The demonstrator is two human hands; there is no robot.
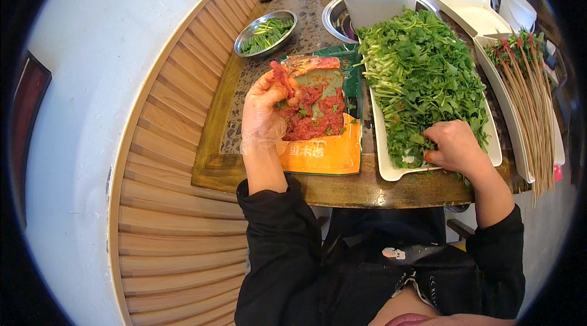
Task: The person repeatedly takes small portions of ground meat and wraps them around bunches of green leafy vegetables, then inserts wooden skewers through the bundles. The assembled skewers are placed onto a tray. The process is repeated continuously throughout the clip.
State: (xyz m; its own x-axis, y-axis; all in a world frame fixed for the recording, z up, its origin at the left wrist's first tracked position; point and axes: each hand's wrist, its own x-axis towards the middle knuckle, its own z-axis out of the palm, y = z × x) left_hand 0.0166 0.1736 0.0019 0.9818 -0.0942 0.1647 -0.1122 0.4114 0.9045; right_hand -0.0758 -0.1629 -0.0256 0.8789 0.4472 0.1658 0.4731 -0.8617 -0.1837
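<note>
My left hand (266,106), in a clear plastic glove, pinches a strip of red marinated raw meat (280,74) above an opened food packet. More of the red meat (316,119), flecked with green leaf bits, lies spread on the orange and green packet (321,156), which bears writing. To the right, my right hand (451,145) reaches into the near edge of a heap of cilantro (422,69) in a white tray (387,172). Its thumb and index finger are bent around some leaves, and red seasoning marks the fingertips. Whether they grip the leaves is hard to see.
A steel bowl of cut scallions (266,37) stands back left. Behind the cilantro, a white bucket (376,0) holds bamboo sticks. Far right, a tray (504,110) holds finished-looking skewers (527,96); another white tray (472,9) sits behind. Wood panelling (174,151) borders the table's left side.
</note>
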